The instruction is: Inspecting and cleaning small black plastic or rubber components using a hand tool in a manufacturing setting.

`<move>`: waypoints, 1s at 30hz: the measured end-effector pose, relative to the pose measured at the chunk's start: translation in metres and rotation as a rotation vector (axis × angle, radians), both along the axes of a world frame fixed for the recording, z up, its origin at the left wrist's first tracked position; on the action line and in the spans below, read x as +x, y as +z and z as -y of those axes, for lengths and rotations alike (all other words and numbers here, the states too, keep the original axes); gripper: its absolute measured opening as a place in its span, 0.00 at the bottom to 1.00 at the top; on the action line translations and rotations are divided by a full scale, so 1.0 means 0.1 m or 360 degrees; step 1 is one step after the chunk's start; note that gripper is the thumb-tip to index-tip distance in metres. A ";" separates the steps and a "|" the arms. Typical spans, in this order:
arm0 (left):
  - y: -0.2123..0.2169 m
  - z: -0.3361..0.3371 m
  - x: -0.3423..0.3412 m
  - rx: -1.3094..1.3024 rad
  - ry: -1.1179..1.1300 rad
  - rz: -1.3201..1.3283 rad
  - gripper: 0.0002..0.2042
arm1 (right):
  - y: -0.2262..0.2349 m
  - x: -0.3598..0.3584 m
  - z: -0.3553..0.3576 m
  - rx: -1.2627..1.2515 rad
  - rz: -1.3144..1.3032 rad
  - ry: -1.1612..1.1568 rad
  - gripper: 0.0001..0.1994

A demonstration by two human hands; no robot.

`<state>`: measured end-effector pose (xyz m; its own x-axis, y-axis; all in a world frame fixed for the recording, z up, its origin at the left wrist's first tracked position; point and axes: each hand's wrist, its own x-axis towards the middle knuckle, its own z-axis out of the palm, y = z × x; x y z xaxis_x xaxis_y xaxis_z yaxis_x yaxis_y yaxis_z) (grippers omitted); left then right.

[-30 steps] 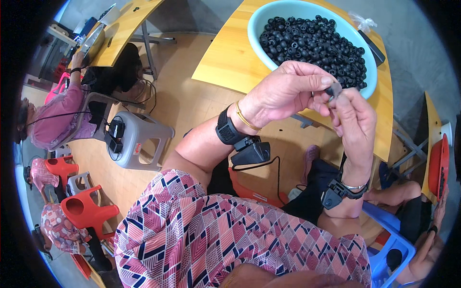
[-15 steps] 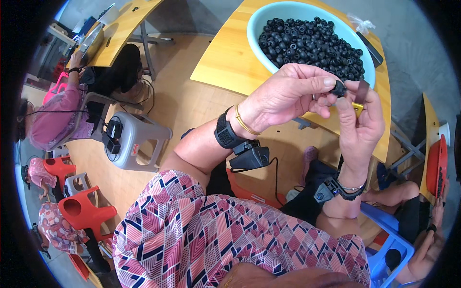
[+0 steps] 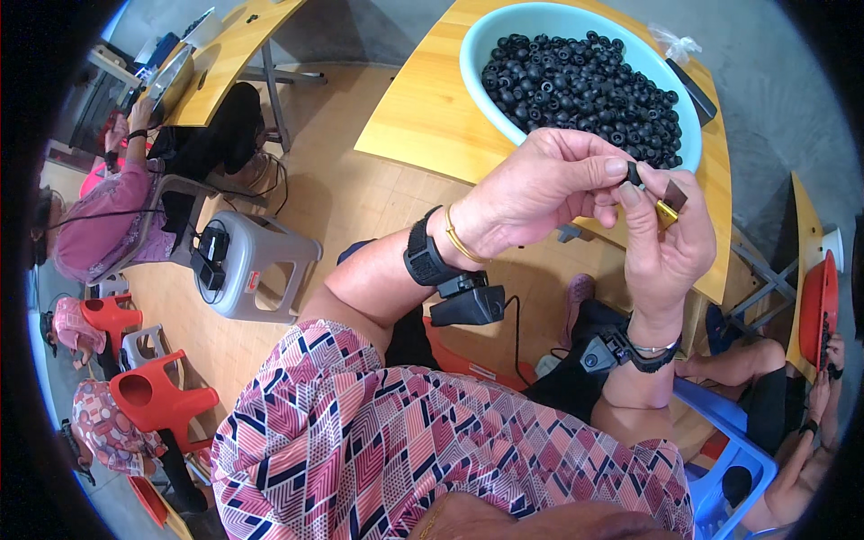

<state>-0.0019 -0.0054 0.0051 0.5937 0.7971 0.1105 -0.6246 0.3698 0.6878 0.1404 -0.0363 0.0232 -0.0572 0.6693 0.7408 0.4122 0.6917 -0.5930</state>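
Between the thumb and fingers of my left hand (image 3: 549, 187) is a small round black part (image 3: 634, 174), pinched above the near edge of a wooden table (image 3: 405, 126). My right hand (image 3: 670, 243) is closed around a small knife (image 3: 667, 211) with a yellow handle and a short flat blade. Its thumb tip touches or nearly touches the black part. Behind both hands a light-blue basin (image 3: 471, 76) holds a heap of similar black parts (image 3: 576, 90). Part of the knife and the black part's underside are hidden by my fingers.
A dark bar-shaped object (image 3: 693, 90) and a clear plastic bag (image 3: 675, 43) lie beside the basin. To the left stands a grey stool (image 3: 261, 261) with a black device on it. Other people sit at tables left and right; a red basin (image 3: 817, 306) is at the right.
The black part has turned between my left fingers. My right hand has tilted the knife, and its blade sits slightly lower. Both hands stay in front of the basin.
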 end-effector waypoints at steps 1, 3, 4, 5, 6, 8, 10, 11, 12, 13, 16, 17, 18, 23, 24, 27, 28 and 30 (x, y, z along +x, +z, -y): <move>0.00 0.02 0.02 -0.0044 0.0015 0.0080 0.10 | -0.02 0.00 0.00 0.0012 -0.0022 -0.0002 0.07; 0.01 0.04 0.04 -0.0073 0.0020 0.0099 0.10 | -0.04 0.00 -0.02 0.0066 -0.0006 -0.0005 0.08; 0.01 0.04 0.05 -0.0102 0.0026 0.0119 0.10 | -0.04 0.00 -0.03 0.0120 0.0009 -0.0008 0.08; 0.01 0.04 0.05 -0.0103 0.0025 0.0119 0.10 | -0.04 -0.01 -0.02 0.0120 0.0010 -0.0008 0.08; 0.01 0.04 0.06 -0.0104 0.0036 0.0120 0.10 | -0.03 -0.03 0.00 0.0141 0.0011 -0.0012 0.09; 0.00 0.04 0.07 -0.0105 0.0048 0.0120 0.10 | -0.03 -0.03 -0.01 0.0162 0.0012 -0.0015 0.09; -0.01 0.05 0.07 -0.0096 0.0053 0.0156 0.10 | -0.03 -0.03 -0.03 0.0321 0.0098 -0.0040 0.09; -0.01 0.05 0.08 -0.0095 0.0054 0.0155 0.10 | -0.03 -0.04 -0.02 0.0322 0.0097 -0.0039 0.09; -0.02 0.05 0.08 -0.0102 0.0056 0.0171 0.09 | -0.03 -0.05 -0.01 0.0312 0.0087 -0.0043 0.09; -0.02 0.05 0.09 -0.0109 0.0059 0.0187 0.09 | -0.03 -0.06 0.00 0.0302 0.0076 -0.0047 0.09; -0.02 0.06 0.10 -0.0160 0.0076 0.0183 0.09 | -0.05 -0.05 -0.04 0.0440 0.0157 -0.0095 0.09; -0.01 0.06 0.10 -0.0159 0.0078 0.0183 0.09 | -0.06 -0.06 -0.04 0.0441 0.0157 -0.0093 0.09; 0.00 0.06 0.12 -0.0197 0.0103 0.0191 0.10 | -0.09 -0.06 -0.04 0.0394 0.0138 -0.0039 0.10; 0.00 -0.01 0.05 -0.0181 0.0031 0.0216 0.10 | -0.09 -0.08 0.03 0.0079 -0.0082 0.0049 0.07; 0.01 -0.02 0.04 -0.0144 0.0009 0.0251 0.11 | -0.04 -0.07 0.05 -0.0139 -0.0193 0.0041 0.05; 0.01 -0.04 0.01 -0.0113 0.0003 0.0262 0.11 | 0.01 0.00 0.03 -0.0503 -0.0468 0.0168 0.07; 0.01 -0.04 0.01 -0.0120 0.0020 0.0239 0.11 | 0.01 0.02 0.02 -0.0649 -0.0631 0.0304 0.10; 0.02 -0.03 0.01 -0.0097 0.0019 0.0231 0.11 | 0.04 0.04 0.02 -0.0705 -0.0614 0.0246 0.11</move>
<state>-0.0006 -0.0021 0.0072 0.5656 0.8117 0.1458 -0.7203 0.4003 0.5665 0.1441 -0.0387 0.0271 0.0386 0.9241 0.3802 0.0248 0.3794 -0.9249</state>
